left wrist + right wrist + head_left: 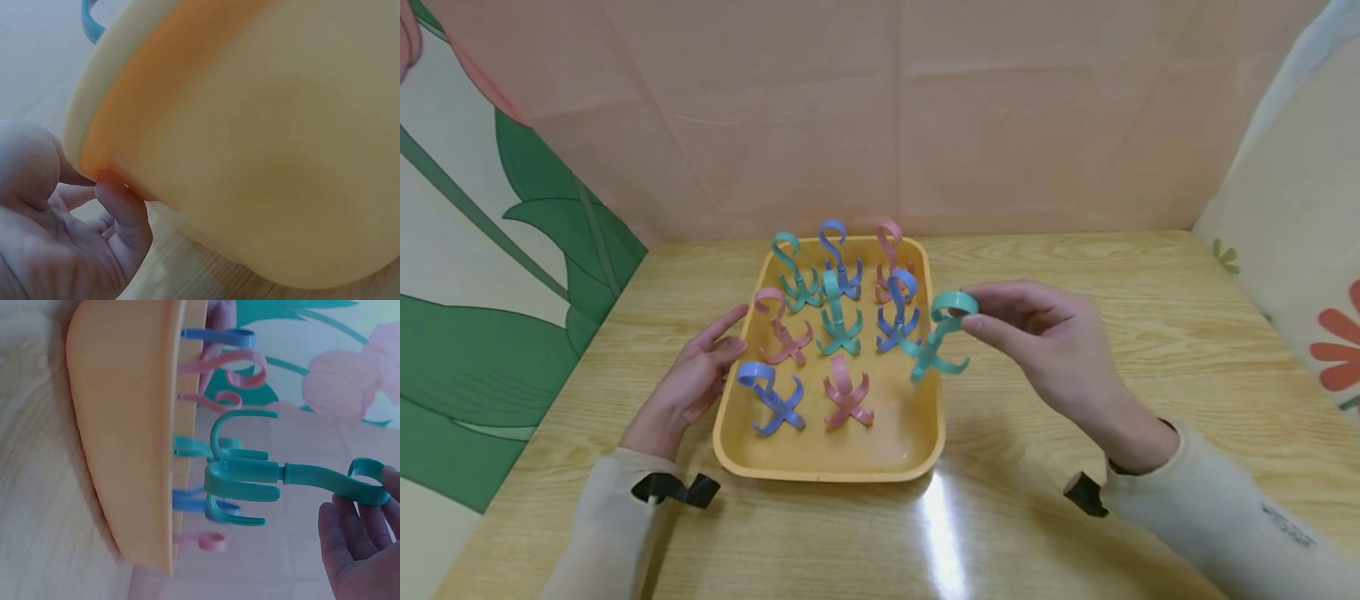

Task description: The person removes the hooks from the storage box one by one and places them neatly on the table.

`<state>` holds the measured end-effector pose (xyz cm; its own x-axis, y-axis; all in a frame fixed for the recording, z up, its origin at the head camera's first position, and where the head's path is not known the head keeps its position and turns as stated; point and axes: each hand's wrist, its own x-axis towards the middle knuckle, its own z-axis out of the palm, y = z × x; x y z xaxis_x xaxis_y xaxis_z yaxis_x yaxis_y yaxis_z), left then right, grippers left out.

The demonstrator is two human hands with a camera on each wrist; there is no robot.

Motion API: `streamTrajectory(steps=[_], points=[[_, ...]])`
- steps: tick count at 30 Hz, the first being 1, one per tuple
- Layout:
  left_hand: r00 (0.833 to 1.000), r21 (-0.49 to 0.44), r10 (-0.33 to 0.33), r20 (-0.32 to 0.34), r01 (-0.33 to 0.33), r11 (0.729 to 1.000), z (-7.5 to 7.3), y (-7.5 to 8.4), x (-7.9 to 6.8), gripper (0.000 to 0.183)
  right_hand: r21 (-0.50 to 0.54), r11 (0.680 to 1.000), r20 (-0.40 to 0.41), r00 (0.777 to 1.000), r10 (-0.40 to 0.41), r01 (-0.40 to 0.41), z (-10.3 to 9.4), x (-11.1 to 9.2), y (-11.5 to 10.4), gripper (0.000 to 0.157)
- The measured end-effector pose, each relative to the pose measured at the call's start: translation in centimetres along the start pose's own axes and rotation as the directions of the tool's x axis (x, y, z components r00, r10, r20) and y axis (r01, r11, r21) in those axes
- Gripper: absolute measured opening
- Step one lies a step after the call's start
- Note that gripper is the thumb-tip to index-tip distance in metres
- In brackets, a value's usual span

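Note:
My right hand [1060,350] pinches the curled top of a green four-pronged rotating hanger hook [931,350] between thumb and fingers. The hook hangs over the right rim of the yellow tray [880,475], prongs lowest. In the right wrist view, the green hook [250,475] shows its whole stem and upturned prongs, with fingertips at its ring. My left hand [692,375] is at the tray's left side. The left wrist view shows its fingers [128,209] curled at the rim of the tray [281,144].
Inside the tray stand several similar hooks: a blue hook [778,408] and pink hook [847,400] in front, a green hook [838,329] mid-tray, others behind. The wooden table [1150,317] meets a pink cloth backdrop [895,125]. A leaf-patterned panel [460,358] stands left.

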<state>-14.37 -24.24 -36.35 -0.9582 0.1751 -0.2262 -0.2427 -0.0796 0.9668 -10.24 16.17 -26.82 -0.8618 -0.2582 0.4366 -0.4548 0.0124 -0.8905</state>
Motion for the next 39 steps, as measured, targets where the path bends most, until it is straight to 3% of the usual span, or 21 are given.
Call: streamTrajectory(steps=[7,10,15,22,39], points=[[1.000,-0.001,-0.004,0.001,0.004,1.000,-0.1,0.1,-0.1,0.060,0.041,0.999,-0.041,0.999,-0.034,0.035,-1.6,0.7,0.1,0.024],[1.000,-0.006,-0.006,0.006,0.006,1.000,-0.1,0.2,-0.2,0.060,0.007,1.000,-0.072,0.997,-0.023,0.023,-2.1,1.0,0.5,0.024],[1.000,-0.001,-0.013,0.005,0.013,1.000,-0.1,0.2,-0.2,0.060,-0.100,0.994,-0.116,0.993,0.021,-0.033,-3.1,1.7,1.4,0.024],[1.000,0.010,-0.021,-0.004,0.021,1.000,0.0,0.3,-0.1,0.060,-0.234,0.962,-0.170,0.980,0.103,-0.142,-4.5,3.0,3.1,0.028],[1.000,0.022,-0.025,-0.002,0.025,0.999,0.2,0.3,-0.1,0.060,-0.287,0.900,-0.242,0.934,0.262,-0.327,-6.0,6.8,7.0,0.039]])
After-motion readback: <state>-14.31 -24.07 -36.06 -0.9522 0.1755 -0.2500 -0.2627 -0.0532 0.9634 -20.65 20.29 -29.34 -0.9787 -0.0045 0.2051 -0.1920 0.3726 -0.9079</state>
